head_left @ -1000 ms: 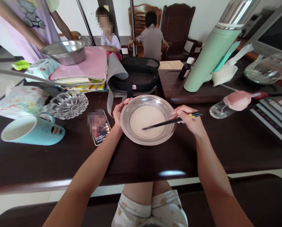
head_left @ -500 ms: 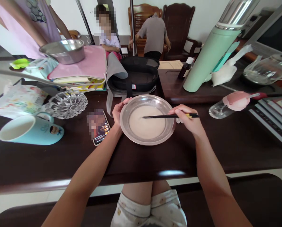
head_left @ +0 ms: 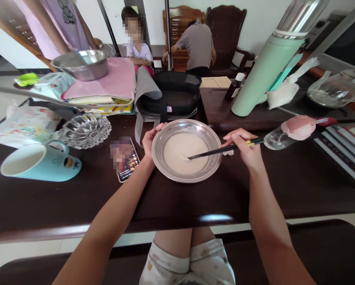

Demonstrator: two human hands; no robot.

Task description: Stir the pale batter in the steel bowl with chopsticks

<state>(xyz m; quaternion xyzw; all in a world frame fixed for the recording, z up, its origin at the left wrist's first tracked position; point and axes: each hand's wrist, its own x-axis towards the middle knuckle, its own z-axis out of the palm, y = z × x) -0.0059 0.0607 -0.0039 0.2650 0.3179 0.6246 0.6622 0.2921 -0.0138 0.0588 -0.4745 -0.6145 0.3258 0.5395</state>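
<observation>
Your left hand (head_left: 149, 140) grips the nine-o'clock rim of the metal bowl (head_left: 158, 158), thumb over the edge. Your right hand (head_left: 245, 150) sits at the bowl's three o'clock, pinching a pair of dark chopsticks (head_left: 222, 150) whose tips dip into the pale batter (head_left: 180, 152) near the middle. A phone (head_left: 124, 158) lies just beside your left wrist, at the bowl's nine o'clock, with a blue mug (head_left: 41, 164) on its side further out. A glass dish (head_left: 85, 130) sits at ten o'clock, a black bag (head_left: 174, 97) at twelve, a green flask (head_left: 266, 67) at one, and a pink-capped bottle (head_left: 290, 130) lies just past your right hand.
</observation>
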